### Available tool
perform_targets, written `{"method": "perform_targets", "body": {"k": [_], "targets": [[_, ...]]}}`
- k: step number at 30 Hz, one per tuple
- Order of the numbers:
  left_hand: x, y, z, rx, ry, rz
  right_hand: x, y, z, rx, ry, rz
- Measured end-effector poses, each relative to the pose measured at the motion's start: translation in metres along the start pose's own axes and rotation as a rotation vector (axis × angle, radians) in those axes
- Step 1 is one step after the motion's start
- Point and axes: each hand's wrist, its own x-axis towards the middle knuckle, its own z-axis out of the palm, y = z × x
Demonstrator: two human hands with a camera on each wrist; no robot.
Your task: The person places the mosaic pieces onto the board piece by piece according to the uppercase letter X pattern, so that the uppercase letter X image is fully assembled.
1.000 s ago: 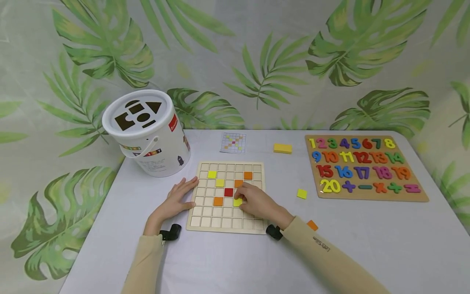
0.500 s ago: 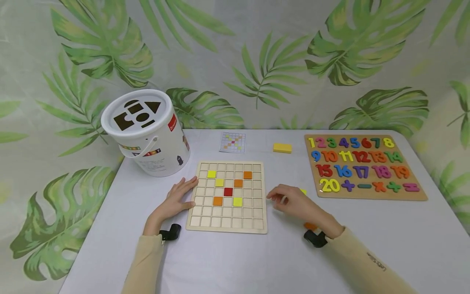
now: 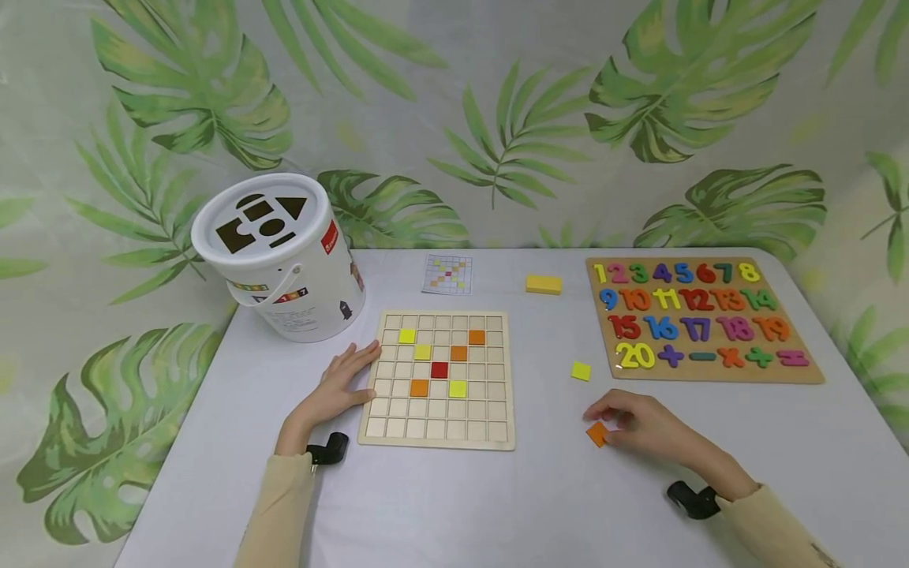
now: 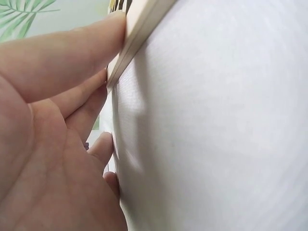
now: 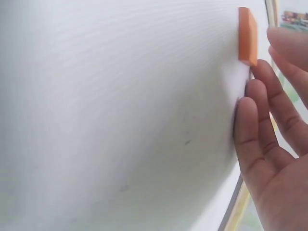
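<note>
Right hand: your right hand [image 3: 642, 430] has its fingers [image 5: 260, 103] curled, touching the orange tile [image 3: 597, 434] on the tabletop [image 3: 568, 489].
Left hand: your left hand [image 3: 339, 386], fingers straight, presses the grid board [image 3: 438, 380]'s left edge.

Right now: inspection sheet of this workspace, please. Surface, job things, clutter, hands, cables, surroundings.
Surface: white table, flat, no spills seen.
Job's things: wooden grid board holding yellow, orange and red tiles; loose orange tile on the table; loose yellow tile; pattern card.
Clutter: white shape-sorter bucket; number puzzle board; yellow block.
Hands: left hand rests against the grid board's left edge; right hand touches the orange tile, grip unclear.
Cables: nothing seen.
Surroundings: leaf-print backdrop.
</note>
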Motion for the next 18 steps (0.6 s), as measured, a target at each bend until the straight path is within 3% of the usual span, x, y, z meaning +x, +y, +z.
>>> {"method": "perform_targets", "body": {"k": [5, 9, 18], "targets": [[0.0, -0.002, 0.0, 0.004, 0.011, 0.018, -0.004, 0.006, 0.003, -0.018, -0.021, -0.036], [0.0, -0.002, 0.0, -0.002, 0.017, 0.022, -0.001, 0.007, 0.005, -0.059, -0.016, -0.016], [-0.001, -0.001, 0.0, -0.004, 0.01, 0.018, 0.022, -0.009, 0.02, -0.067, 0.01, 0.021]]}}
